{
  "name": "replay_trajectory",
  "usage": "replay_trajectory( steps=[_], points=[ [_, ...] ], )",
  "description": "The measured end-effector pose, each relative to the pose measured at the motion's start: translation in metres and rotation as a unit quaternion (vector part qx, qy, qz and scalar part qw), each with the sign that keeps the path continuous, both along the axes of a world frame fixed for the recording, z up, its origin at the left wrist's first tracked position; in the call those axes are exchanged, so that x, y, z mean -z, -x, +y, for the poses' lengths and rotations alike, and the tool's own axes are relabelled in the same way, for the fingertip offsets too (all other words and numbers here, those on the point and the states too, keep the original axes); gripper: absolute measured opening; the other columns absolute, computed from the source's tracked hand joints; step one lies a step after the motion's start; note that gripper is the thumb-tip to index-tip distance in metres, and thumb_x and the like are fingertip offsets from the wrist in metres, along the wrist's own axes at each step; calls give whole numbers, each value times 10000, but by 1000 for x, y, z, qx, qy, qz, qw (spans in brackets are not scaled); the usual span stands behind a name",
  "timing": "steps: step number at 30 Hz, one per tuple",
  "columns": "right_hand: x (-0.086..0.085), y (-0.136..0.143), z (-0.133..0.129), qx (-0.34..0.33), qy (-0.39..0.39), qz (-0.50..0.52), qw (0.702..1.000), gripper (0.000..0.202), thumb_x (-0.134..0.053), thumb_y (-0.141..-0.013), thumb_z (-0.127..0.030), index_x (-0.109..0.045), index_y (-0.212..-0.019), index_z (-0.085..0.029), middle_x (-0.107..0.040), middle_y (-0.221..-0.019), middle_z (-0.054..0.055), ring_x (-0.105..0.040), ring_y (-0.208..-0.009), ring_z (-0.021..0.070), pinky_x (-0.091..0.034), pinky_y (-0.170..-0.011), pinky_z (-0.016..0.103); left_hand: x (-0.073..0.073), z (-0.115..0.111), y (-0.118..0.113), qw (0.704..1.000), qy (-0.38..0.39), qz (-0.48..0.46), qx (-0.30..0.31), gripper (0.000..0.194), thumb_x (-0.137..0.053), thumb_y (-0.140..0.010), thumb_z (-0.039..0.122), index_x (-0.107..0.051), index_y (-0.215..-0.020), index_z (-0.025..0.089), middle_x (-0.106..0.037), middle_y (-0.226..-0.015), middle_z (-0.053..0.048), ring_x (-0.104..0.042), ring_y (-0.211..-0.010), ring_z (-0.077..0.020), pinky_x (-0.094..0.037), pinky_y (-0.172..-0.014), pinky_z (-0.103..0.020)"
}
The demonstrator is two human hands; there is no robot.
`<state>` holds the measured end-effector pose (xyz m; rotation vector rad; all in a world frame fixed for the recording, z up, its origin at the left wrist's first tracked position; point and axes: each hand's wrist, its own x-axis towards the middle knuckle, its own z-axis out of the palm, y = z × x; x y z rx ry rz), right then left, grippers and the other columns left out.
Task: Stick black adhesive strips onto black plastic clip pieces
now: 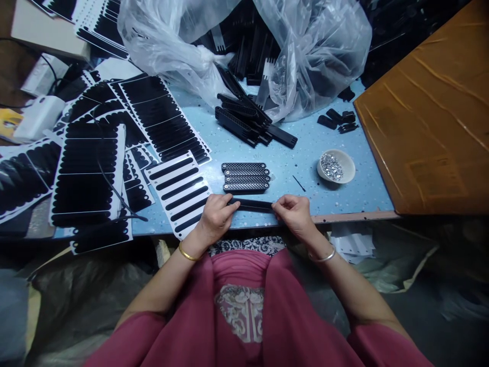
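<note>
**Black bar pinched between two hands at the tabletop's near edge**

In the head view, a narrow black bar (254, 205) lies crosswise between the hands, near the front edge of the blue tabletop (290, 163). The left hand (219, 216) is closed in a pinch on one end; the right hand (295, 214) pinches the other with thumb and forefinger. Whether the bar also rests on the tabletop is hard to tell.

The step in hand looks like lining up or pressing something along the bar's length. The white sheet of black strips (179, 195) beside the left hand hints at a strip being laid on, though no separate strip can be made out.

Just beyond the bar sit four black textured handles (245, 178), side by side in a row. Right of them are a thin dark pin (299, 183) and a white bowl (347, 171) of small shiny metal parts (331, 167), both untouched.

From this grip, the next move seems to call for both ends held steady and in line, with light, even finger pressure.
</note>
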<state>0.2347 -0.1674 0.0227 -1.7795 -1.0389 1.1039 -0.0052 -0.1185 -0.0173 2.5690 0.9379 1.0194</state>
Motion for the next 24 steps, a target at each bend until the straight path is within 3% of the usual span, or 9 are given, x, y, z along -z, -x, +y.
replay_trajectory(
  steps=[24],
  points=[
    [4,2,3,-34,-26,-131,990,230,-609,-647,-308,-474,-480,-225,-486,-425,-20,-398,-416,102,-291,-417,240,1,0,1,1000,19,3,7,231,-479,-921,152,-686,-1015,195,-696,-1020,-127,-630,-878,-220,-467,-737,-384]
  ],
)
